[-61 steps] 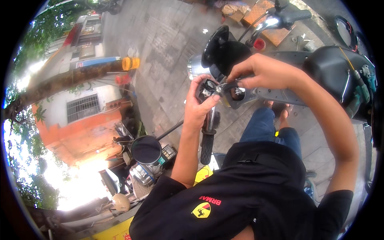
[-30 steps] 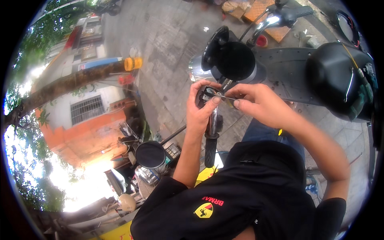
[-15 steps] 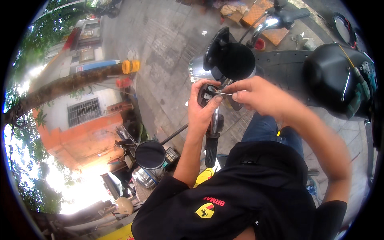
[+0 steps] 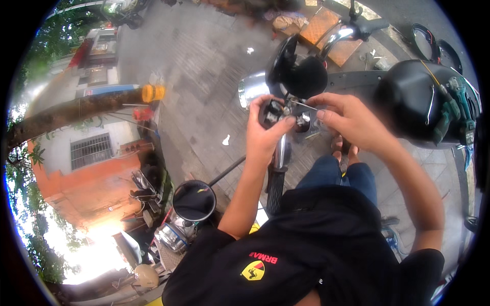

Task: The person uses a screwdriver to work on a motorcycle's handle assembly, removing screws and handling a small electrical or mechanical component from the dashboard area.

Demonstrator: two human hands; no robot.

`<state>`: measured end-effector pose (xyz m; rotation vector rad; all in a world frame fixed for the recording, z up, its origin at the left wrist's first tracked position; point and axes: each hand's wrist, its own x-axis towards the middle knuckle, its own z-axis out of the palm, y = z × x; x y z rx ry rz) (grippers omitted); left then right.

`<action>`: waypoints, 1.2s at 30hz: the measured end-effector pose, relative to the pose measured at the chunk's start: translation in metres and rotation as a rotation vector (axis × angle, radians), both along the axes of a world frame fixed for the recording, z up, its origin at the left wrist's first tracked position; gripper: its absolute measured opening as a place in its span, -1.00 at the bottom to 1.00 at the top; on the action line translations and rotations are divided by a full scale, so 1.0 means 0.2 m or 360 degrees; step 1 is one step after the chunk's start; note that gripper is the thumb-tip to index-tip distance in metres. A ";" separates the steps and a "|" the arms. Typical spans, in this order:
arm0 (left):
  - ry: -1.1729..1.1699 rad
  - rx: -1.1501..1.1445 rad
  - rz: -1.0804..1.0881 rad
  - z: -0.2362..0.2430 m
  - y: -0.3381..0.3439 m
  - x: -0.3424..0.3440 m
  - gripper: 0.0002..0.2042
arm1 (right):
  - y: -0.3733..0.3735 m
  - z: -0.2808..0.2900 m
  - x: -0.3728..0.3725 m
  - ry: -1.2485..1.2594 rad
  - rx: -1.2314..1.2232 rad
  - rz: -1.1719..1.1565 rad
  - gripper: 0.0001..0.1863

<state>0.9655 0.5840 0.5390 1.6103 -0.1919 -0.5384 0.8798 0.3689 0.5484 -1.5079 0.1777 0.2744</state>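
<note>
My left hand (image 4: pixel 268 127) is closed around a small black housing (image 4: pixel 270 113) whose inside shows shiny metal parts; it sits at the handlebar of a scooter. Between the thumb and fingers of my right hand (image 4: pixel 344 120) is a thin metal rod (image 4: pixel 305 105), its tip pointing left toward the housing. What kind of tool it is cannot be made out. Below my left hand runs the chrome bar with a black rubber grip (image 4: pixel 276 188). Just beyond both hands are the chrome headlight shell (image 4: pixel 252 91) and a round black part (image 4: pixel 308 77).
At right, the black scooter seat (image 4: pixel 400 99) carries a teal power tool (image 4: pixel 462 109) and a thin metal hook (image 4: pixel 429 104). A round mirror (image 4: pixel 194 201) stands left of my left forearm. Orange boards (image 4: pixel 320 25) and black rings of tyre or tubing (image 4: pixel 424 42) lie on the ground farther off.
My right hand has shifted slightly right, and the rod's tip has drawn away from my left thumb. The housing's metal inside shows more. The whole view has shifted a little.
</note>
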 end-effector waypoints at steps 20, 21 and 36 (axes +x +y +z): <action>0.0018 -0.0330 -0.0178 0.03 0.05 0.00 -0.53 | 0.44 -0.24 0.11 -0.0518 0.0079 -0.0800 -0.77; -0.0040 -0.0292 -0.0173 0.02 0.05 0.00 -0.51 | 0.45 -0.25 0.11 -0.0524 0.0059 -0.0846 -0.76; 0.0073 -0.0309 -0.0062 0.03 0.06 -0.02 -0.70 | 0.48 -0.30 0.12 -0.0909 -0.0174 -0.0872 -0.78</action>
